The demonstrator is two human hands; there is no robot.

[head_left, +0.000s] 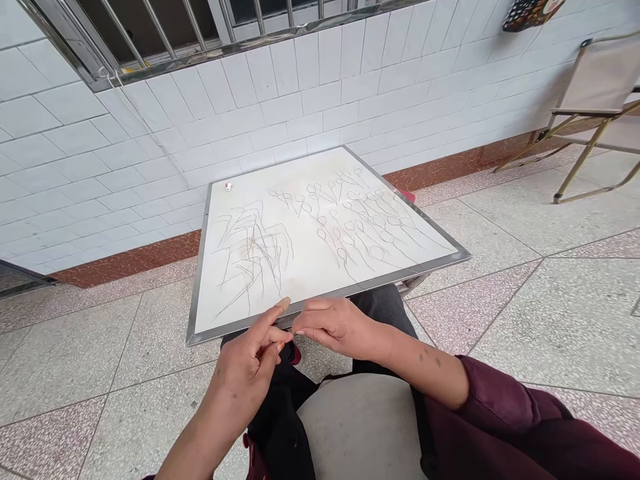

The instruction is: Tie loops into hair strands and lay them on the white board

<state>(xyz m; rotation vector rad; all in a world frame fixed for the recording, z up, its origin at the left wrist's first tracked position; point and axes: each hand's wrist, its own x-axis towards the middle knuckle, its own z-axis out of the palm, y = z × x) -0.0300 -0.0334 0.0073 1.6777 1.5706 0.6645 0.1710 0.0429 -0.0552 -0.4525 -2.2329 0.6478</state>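
My left hand (245,370) is just off the near edge of a white-topped table (307,270), its thumb and a finger pressed together and another finger stretched out. Fingertips of my right hand (337,327) are pinched close and meet the left fingertips. Whatever lies between them is too small to make out. On the tabletop, thin dark bent wires (253,247) lie in a loose tangle at the left. Several thin wires with a round loop at one end (360,230) are spread over the right half.
A small red-and-white object (229,187) sits at the table's far left corner. Behind the table stands a white tiled wall (280,80) with a barred window (165,30). A folding chair (600,93) is at the far right. Below are my lap and a speckled floor (150,347).
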